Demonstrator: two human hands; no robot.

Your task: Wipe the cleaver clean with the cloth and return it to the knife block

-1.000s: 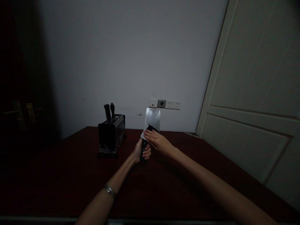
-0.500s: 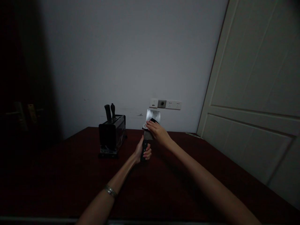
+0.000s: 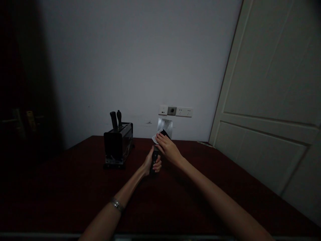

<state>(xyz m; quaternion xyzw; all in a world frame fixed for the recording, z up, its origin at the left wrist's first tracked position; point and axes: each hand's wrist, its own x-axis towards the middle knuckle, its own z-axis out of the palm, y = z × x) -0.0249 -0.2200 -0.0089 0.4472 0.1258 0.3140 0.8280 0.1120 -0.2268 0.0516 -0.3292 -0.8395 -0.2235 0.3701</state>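
Observation:
My left hand (image 3: 152,163) is wrapped round the black handle of a cleaver (image 3: 165,124), which points up and away from me. Its broad, shiny metal blade shows above my fingers. Across the lower blade, close to the handle, my right hand (image 3: 167,147) presses a black and white cloth (image 3: 155,138) with its fingers. Most of the cloth and the blade's lower part are hidden under that hand.
To the left on the dark red table (image 3: 75,187) stands a black knife block (image 3: 117,145) with a couple of black handles sticking up. Wall sockets (image 3: 184,112) sit behind the cleaver. A pale panelled door (image 3: 265,134) rises on the right.
My right hand has slid with the cloth down the blade toward the handle, covering metal that showed before. My left hand keeps its grip. The view has shifted slightly.

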